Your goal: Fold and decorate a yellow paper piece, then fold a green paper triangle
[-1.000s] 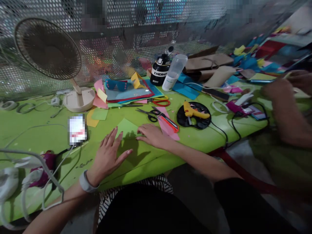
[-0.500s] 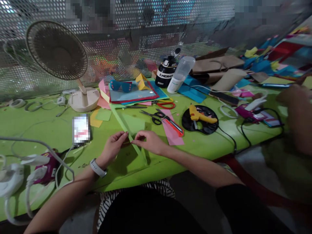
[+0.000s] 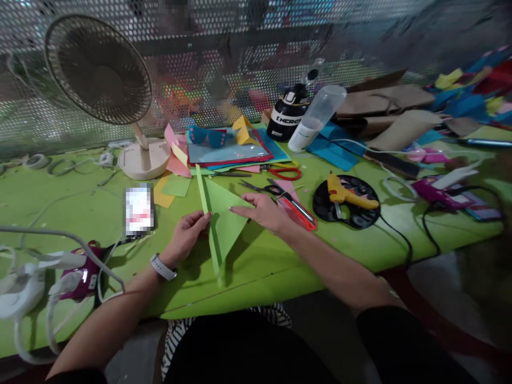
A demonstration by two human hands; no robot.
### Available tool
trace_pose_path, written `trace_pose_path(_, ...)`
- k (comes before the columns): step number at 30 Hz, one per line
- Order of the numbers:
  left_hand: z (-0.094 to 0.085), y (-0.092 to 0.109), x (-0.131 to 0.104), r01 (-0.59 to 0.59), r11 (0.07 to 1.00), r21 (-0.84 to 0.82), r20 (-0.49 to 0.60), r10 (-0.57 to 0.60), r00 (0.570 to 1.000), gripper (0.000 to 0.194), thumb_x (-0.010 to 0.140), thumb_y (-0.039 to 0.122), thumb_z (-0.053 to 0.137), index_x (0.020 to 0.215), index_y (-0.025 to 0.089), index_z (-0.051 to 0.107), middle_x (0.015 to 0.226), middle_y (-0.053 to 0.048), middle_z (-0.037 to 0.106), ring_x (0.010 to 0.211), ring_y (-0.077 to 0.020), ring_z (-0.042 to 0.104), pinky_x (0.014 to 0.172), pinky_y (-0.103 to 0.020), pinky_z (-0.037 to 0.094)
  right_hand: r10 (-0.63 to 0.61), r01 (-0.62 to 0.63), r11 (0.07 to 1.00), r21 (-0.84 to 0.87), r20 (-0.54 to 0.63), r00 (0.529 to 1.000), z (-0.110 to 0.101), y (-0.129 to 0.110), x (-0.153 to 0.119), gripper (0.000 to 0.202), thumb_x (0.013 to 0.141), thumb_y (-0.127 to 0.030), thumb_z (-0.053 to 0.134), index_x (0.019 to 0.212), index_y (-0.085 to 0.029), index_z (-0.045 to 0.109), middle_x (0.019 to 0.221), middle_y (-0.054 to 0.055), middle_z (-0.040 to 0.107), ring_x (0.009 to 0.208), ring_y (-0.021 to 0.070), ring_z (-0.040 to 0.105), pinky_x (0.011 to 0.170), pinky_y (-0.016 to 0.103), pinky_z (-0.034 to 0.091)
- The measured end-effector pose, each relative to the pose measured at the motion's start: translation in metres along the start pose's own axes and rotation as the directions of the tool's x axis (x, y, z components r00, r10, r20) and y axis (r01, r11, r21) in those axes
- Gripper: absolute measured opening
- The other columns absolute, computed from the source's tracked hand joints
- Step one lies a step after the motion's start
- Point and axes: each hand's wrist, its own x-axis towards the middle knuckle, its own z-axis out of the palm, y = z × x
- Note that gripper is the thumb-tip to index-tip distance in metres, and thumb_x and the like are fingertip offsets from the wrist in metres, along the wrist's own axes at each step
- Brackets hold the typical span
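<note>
Between my hands is a light green sheet of paper (image 3: 226,213), roughly triangular, with a narrow folded strip along its left edge. My left hand (image 3: 190,232) pinches that strip near its middle, thumb on top. At the paper's right corner, my right hand (image 3: 264,210) grips it between thumb and fingers. The sheet is raised a little off the green table (image 3: 260,266). Just beyond my right hand lie black-handled scissors (image 3: 270,188) and a cutter with an orange-red part (image 3: 300,210), on a pink paper piece (image 3: 286,189).
A yellow glue gun (image 3: 352,194) rests on a black tray. Blue paper glasses (image 3: 207,137) top a paper stack. A black bottle (image 3: 286,117), clear bottle (image 3: 320,117) and fan (image 3: 144,157) stand at the back. A phone (image 3: 138,210) and a corded purple power strip (image 3: 82,274) lie left.
The green paper has turned from edge-on to show its broad face. My right hand has moved from the strip to the sheet's right corner. The view has shifted slightly left.
</note>
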Motion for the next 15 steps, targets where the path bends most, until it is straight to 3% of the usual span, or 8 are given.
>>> trace_pose_path(4,-0.006,-0.002,0.004,0.009,0.999,0.045,0.014,-0.01,1.0,0.036,0.077,0.049,0.073,0.07,0.015,0.062,0.056,0.005,0.047,0.047,-0.0051,0.038,0.045,-0.018,0.03,0.002,-0.006,0.998,0.055,0.071,0.997,0.006,0.009,-0.004,0.039,0.069,-0.051,0.077,0.077,-0.016,0.063,0.069,-0.002,0.06,0.06,0.0109,0.053,0.053,0.025,0.046)
trace_pose_path(9,-0.009,0.005,0.003,0.068,0.997,0.026,0.094,-0.07,0.993,0.034,0.076,0.045,0.075,0.067,0.015,0.062,0.056,0.005,0.048,0.048,-0.0054,0.04,0.047,-0.019,0.033,0.033,-0.063,0.988,0.144,0.199,0.98,0.001,0.009,-0.004,0.036,0.068,-0.048,0.079,0.074,-0.017,0.061,0.069,-0.003,0.057,0.057,0.0093,0.053,0.049,0.025,0.052)
trace_pose_path(15,-0.01,0.007,0.003,0.082,0.996,0.023,0.076,-0.084,0.994,0.04,0.074,0.043,0.077,0.055,0.016,0.054,0.051,0.006,0.043,0.046,-0.0057,0.04,0.046,-0.019,0.038,0.018,-0.038,0.989,0.143,0.144,0.989,-0.004,0.007,-0.005,0.032,0.071,-0.044,0.078,0.07,-0.018,0.059,0.061,-0.007,0.05,0.045,0.0046,0.046,0.042,0.019,0.047)
